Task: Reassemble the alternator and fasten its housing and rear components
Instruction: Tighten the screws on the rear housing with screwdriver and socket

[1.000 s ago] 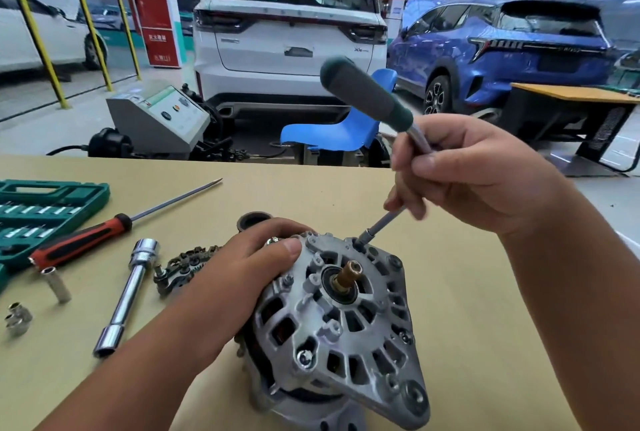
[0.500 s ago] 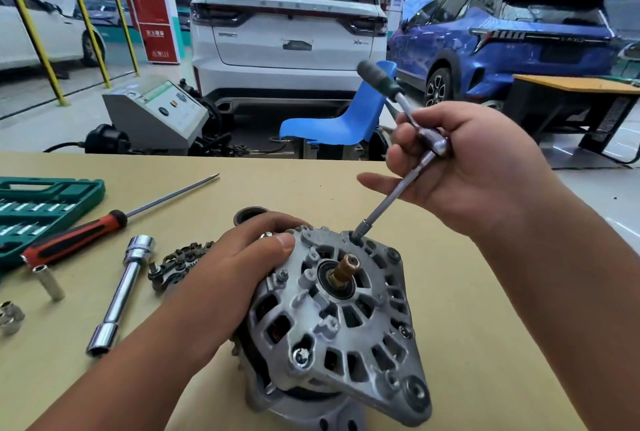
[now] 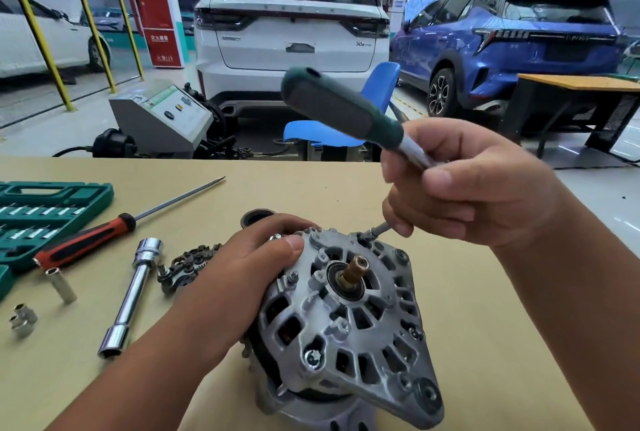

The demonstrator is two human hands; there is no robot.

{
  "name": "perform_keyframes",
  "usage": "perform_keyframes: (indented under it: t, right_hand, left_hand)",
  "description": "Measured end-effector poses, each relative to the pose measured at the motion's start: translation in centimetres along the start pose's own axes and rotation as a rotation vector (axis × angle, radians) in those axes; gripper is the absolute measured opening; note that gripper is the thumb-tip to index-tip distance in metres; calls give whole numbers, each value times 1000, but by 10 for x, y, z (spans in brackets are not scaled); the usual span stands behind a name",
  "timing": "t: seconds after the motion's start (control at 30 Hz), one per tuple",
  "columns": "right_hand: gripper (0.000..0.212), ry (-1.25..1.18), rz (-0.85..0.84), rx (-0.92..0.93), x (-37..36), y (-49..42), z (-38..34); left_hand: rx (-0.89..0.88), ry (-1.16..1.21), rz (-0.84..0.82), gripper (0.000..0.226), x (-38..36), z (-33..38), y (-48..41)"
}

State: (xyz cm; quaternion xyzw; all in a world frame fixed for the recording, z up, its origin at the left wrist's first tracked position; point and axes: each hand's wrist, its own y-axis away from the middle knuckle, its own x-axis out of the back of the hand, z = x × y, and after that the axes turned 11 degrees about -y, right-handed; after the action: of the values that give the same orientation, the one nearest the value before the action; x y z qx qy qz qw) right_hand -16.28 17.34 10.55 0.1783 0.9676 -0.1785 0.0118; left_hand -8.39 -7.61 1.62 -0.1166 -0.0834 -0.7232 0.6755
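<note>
Head view: the alternator (image 3: 346,312) sits on the tan table (image 3: 502,344), tilted, with its rear housing face and brass-coloured shaft end up. This probably keeps the rim bolts reachable from above. The left hand (image 3: 242,274) curls over the housing's left rim with the thumb on the face, judged a brace against turning torque. The right hand (image 3: 478,188) wraps its fingers round the metal shank of a green-handled driver (image 3: 339,108), whose tip is seated at a bolt on the far rim. A rectifier-like part (image 3: 187,264) lies just beside the left hand, not yet fitted.
</note>
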Motion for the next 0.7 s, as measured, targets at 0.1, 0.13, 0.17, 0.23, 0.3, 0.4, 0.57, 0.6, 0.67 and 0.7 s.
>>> perform_keyframes:
  t: [0.1, 0.13, 0.17, 0.23, 0.3, 0.4, 0.57, 0.6, 0.67, 0.7]
  right_hand:
    - [19, -101, 157, 26, 2, -1, 0]
    - [15, -143, 269, 24, 2, -3, -1]
    - [11, -188, 399, 15, 0, -6, -3]
    - [6, -289, 658, 10, -7, -13, -4]
    - [3, -374, 864, 62, -18, -21, -2]
    - [6, -486, 1083, 195, -29, -28, 5]
    - [2, -444, 986, 208, -25, -25, 8]
    - [4, -400, 884, 171, -22, -23, 7]
    - [18, -309, 615, 70, -12, -15, 2]
    - [22, -261, 472, 30, -7, -10, 0]
  left_hand:
    - [-2, 12, 6, 50, 0, 2, 0]
    - [-6, 14, 5, 51, -1, 2, 0]
    - [-11, 16, 5, 51, -1, 2, 0]
    - [-16, 15, 9, 53, -1, 1, 0]
    - [-14, 17, 8, 53, -1, 1, 0]
    - [-12, 19, 8, 50, -1, 1, 0]
    - [-27, 4, 7, 49, -1, 1, 1]
    - [-28, 4, 8, 50, -1, 1, 1]
    - [-23, 11, 16, 50, -1, 1, 1]
    - [-18, 13, 16, 50, -1, 1, 1]
